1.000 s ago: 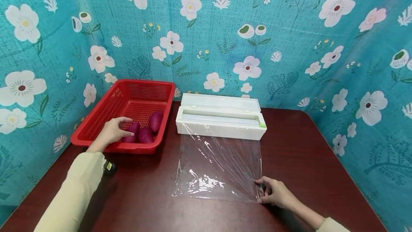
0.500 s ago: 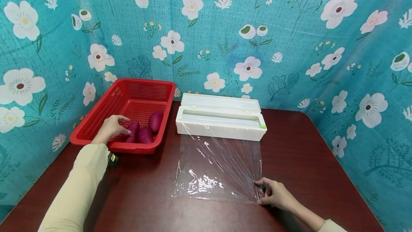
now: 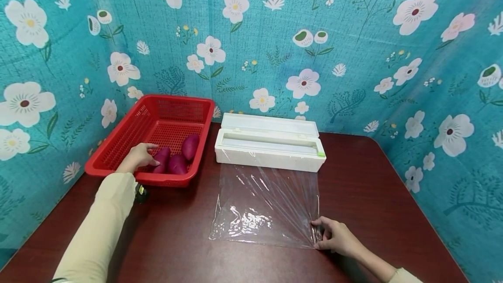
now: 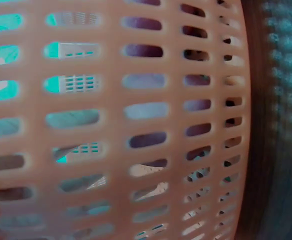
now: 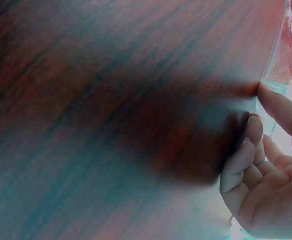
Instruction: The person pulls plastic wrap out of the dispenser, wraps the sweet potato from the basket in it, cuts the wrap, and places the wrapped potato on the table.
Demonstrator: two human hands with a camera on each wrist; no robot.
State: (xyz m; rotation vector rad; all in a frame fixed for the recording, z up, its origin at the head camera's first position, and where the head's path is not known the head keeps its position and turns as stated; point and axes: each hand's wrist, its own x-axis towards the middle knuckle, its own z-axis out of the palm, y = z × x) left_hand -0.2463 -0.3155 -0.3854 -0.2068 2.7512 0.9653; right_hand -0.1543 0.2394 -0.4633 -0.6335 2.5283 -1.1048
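In the head view my left hand (image 3: 138, 157) reaches into the red plastic basket (image 3: 118, 176), its thumb against a purple sweet potato (image 3: 162, 160). Its index finger stretches out above, with a gap to the thumb; the other fingers are hidden. Slotted basket wall (image 4: 111, 55) fills most of the left wrist view. My right hand (image 3: 339, 236) holds the near right corner of the plastic wrap (image 3: 267, 204), with creases running toward its fingers. In the right wrist view some fingers of the right hand (image 5: 271, 165) are curled.
Behind the sheet stands a white wrap dispenser (image 3: 269, 160) with its lid (image 3: 271, 125) raised and a green piece (image 3: 321, 153) at its right end. Two more sweet potatoes (image 3: 190, 146) lie in the basket. A flowered blue curtain (image 3: 251, 64) encloses the dark wooden table (image 3: 365, 178).
My left hand has moved slightly down and farther into the basket, its thumb now over the near left sweet potato. My right hand and the sheet have stayed in place.
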